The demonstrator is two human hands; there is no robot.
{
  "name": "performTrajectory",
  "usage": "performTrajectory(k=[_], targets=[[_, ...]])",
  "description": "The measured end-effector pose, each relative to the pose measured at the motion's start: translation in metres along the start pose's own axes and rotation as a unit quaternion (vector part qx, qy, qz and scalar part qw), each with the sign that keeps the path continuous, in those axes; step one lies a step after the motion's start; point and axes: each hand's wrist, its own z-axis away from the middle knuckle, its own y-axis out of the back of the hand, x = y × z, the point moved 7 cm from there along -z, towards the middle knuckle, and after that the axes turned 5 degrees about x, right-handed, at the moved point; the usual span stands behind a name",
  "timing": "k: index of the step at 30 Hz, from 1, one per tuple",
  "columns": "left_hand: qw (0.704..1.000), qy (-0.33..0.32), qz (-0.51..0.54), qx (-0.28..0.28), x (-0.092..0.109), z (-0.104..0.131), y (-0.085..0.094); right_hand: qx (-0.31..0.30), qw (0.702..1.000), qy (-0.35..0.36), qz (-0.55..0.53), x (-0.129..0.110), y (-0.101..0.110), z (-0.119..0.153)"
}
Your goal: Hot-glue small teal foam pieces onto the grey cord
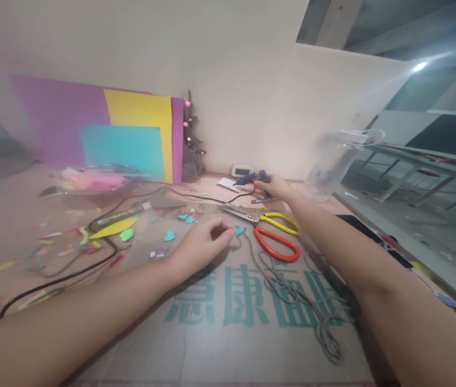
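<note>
My left hand (207,244) is closed in a pinch over the table, thumb and forefinger on a small teal foam heart (239,231). A thin grey cord (288,293) runs from this heart and lies in tangled loops to the right. Farther back, my right hand (273,188) is wrapped around a dark blue glue gun (247,179), its nozzle pointing left over a small white paper (228,184). Scissors with one red and one yellow handle (278,244) lie between my arms, blades toward the left. Another teal heart (169,236) and small teal scraps (189,219) are left of my left hand.
Purple, yellow and teal sheets (123,150) lean on the wall. A bowl with pink pieces (99,185) stands at back left. A power strip (121,215) with a black cable, a yellow leaf shape (113,228) and colored scraps lie left. A dark phone-like slab (373,239) lies right.
</note>
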Motion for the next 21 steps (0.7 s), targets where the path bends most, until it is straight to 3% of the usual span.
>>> performTrajectory(k=[5, 7, 9, 12, 15, 16, 21], targets=[[1.0, 0.017, 0.016, 0.013, -0.005, -0.004, 0.004, 0.1, 0.993, 0.034, 0.047, -0.004, 0.039, 0.028], [0.999, 0.028, 0.031, 0.017, -0.007, -0.005, 0.005, 0.147, 0.986, 0.056, 0.045, -0.017, 0.057, 0.054], [0.998, 0.037, 0.042, 0.022, -0.006, -0.004, 0.006, 0.173, 0.979, 0.106, -0.026, -0.042, 0.071, 0.087], [0.997, 0.038, 0.062, 0.035, -0.003, -0.004, 0.009, 0.053, 0.979, 0.126, -0.15, -0.078, 0.063, 0.14], [0.994, 0.045, 0.083, 0.057, -0.002, -0.003, 0.013, -0.114, 0.961, 0.082, -0.239, -0.096, 0.033, 0.185], [0.993, 0.051, 0.088, 0.061, -0.002, -0.003, 0.013, -0.131, 0.953, 0.077, -0.262, -0.097, 0.025, 0.194], [0.992, 0.081, 0.092, 0.04, -0.003, 0.001, 0.006, -0.091, 0.934, 0.048, -0.342, -0.085, 0.006, 0.202]])
